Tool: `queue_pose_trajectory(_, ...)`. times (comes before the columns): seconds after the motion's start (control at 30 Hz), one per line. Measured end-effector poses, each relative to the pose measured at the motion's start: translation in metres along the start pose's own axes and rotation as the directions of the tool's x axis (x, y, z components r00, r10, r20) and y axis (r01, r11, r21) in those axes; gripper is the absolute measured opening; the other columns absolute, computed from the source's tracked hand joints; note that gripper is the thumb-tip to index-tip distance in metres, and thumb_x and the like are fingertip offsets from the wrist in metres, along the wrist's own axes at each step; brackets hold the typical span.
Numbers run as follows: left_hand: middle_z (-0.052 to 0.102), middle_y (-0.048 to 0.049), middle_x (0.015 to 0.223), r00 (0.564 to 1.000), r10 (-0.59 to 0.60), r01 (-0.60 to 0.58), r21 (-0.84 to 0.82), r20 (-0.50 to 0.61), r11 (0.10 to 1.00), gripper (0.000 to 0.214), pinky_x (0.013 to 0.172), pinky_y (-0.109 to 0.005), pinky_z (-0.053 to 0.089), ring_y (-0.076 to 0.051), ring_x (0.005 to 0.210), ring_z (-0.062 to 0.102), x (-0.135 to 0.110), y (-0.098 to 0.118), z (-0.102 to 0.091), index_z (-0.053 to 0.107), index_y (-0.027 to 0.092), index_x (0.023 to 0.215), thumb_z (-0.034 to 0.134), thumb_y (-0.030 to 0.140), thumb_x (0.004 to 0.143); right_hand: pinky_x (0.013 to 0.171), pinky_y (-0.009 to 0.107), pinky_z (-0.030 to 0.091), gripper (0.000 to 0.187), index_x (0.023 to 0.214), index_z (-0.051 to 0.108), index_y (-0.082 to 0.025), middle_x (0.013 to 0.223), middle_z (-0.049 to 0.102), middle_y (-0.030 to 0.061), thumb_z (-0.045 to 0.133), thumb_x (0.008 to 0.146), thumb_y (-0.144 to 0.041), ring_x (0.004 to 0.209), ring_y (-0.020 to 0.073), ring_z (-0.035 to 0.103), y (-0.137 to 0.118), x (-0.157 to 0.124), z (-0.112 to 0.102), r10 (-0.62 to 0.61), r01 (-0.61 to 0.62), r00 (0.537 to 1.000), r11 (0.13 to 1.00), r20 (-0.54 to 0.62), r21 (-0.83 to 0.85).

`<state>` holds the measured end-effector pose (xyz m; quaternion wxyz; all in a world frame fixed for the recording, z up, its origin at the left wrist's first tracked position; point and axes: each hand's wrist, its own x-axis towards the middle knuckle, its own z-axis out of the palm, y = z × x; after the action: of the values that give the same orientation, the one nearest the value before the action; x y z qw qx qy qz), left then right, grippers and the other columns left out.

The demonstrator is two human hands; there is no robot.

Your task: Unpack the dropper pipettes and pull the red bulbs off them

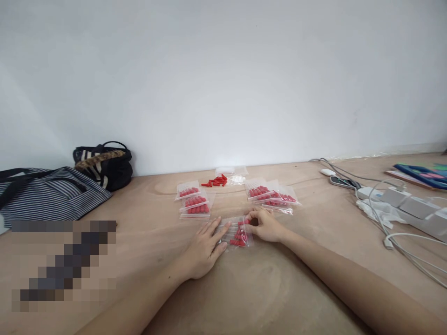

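A clear zip bag (pixel 226 232) lies flat on the table between my hands. Inside it are several small red pieces (pixel 238 242), with thin pale lines running left from them. My left hand (pixel 206 246) rests on the bag's left part, fingers stretched out and apart. At the bag's right end, my right hand (pixel 266 225) is closed in a pinch on a red piece (pixel 243 222); whether the bag's film lies between cannot be made out. Beyond, loose red pieces (pixel 216 181) form a small pile beside thin, clear, shiny sticks (pixel 238 179).
Filled bags of red pieces lie in a left group (pixel 196 204) and a right group (pixel 270 194). A flat clear bag (pixel 224 170) lies by the wall. Striped (pixel 59 195) and black (pixel 115 165) bags stand left. Chargers (pixel 417 204) and a white cable (pixel 401 249) lie right.
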<state>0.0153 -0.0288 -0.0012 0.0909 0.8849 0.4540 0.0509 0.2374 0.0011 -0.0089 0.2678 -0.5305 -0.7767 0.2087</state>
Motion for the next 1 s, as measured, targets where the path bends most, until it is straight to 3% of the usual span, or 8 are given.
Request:
queue_pose_trajectory(0.13, 0.02, -0.0107, 0.144, 1.0, -0.01, 0.01, 0.013, 0.006, 1.0, 0.049, 0.103, -0.048, 0.022, -0.026, 0.13, 0.02, 0.0, 0.0, 0.0, 0.025, 0.024, 0.136, 0.028, 0.039, 0.09, 0.077, 0.035, 0.038, 0.02, 0.068, 0.063, -0.021, 0.078, 0.063, 0.0018, 0.057, 0.072, -0.039, 0.082, 0.0197, 0.055, 0.01, -0.001, -0.008, -0.047, 0.046, 0.999, 0.998, 0.02, 0.042)
queue_pose_trajectory(0.33, 0.023, -0.0101, 0.143, 0.999, -0.011, 0.012, 0.018, -0.034, 1.0, 0.048, 0.103, -0.049, 0.022, -0.027, 0.13, 0.022, 0.0, -0.004, 0.003, 0.028, 0.025, 0.135, 0.029, 0.039, 0.089, 0.07, 0.028, 0.043, 0.025, 0.092, 0.062, -0.019, 0.086, 0.065, 0.0016, 0.055, 0.075, -0.035, 0.075, 0.0153, 0.057, 0.012, -0.002, 0.0, -0.142, 0.124, 0.989, 0.949, 0.044, 0.291)
queue_pose_trajectory(0.5, 0.021, -0.0093, 0.144, 0.999, -0.03, 0.03, 0.014, -0.023, 0.999, 0.048, 0.103, -0.047, 0.022, -0.026, 0.13, 0.02, -0.001, -0.004, 0.001, 0.028, 0.026, 0.135, 0.027, 0.041, 0.09, 0.067, 0.027, 0.042, 0.014, 0.083, 0.062, -0.02, 0.078, 0.065, -0.0008, 0.051, 0.077, -0.026, 0.07, 0.0139, 0.056, 0.007, -0.005, -0.005, -0.168, 0.147, 0.98, 0.973, 0.109, 0.175)
queue_pose_trajectory(0.6, 0.022, -0.0081, 0.144, 0.998, -0.06, 0.06, 0.018, -0.028, 0.998, 0.047, 0.103, -0.047, 0.022, -0.026, 0.13, 0.021, -0.002, -0.005, 0.001, 0.03, 0.027, 0.134, 0.028, 0.042, 0.089, 0.065, 0.027, 0.042, 0.014, 0.085, 0.062, -0.021, 0.078, 0.064, -0.0004, 0.052, 0.075, -0.023, 0.071, 0.0146, 0.056, 0.016, -0.006, -0.015, -0.131, 0.121, 0.987, 0.987, 0.096, 0.102)
queue_pose_trajectory(0.83, 0.02, -0.0091, 0.144, 0.993, -0.119, 0.12, 0.045, -0.018, 0.992, 0.048, 0.103, -0.046, 0.023, -0.025, 0.131, 0.019, -0.004, -0.006, -0.001, 0.029, 0.025, 0.135, 0.028, 0.041, 0.089, 0.066, 0.028, 0.044, 0.016, 0.083, 0.062, -0.021, 0.083, 0.064, 0.0009, 0.053, 0.072, -0.029, 0.074, 0.0156, 0.057, 0.062, -0.003, -0.047, 0.017, -0.017, 1.0, 0.995, -0.006, 0.101)
queue_pose_trajectory(1.0, 0.023, -0.0099, 0.143, 0.988, -0.152, 0.155, 0.074, -0.04, 0.985, 0.048, 0.102, -0.046, 0.025, -0.025, 0.13, 0.021, -0.004, -0.006, -0.001, 0.03, 0.024, 0.134, 0.026, 0.041, 0.089, 0.059, 0.027, 0.043, 0.017, 0.08, 0.062, -0.018, 0.072, 0.064, 0.0028, 0.052, 0.072, -0.03, 0.066, 0.0161, 0.058, 0.065, -0.006, -0.058, 0.201, -0.196, 0.966, 0.979, -0.165, 0.051)
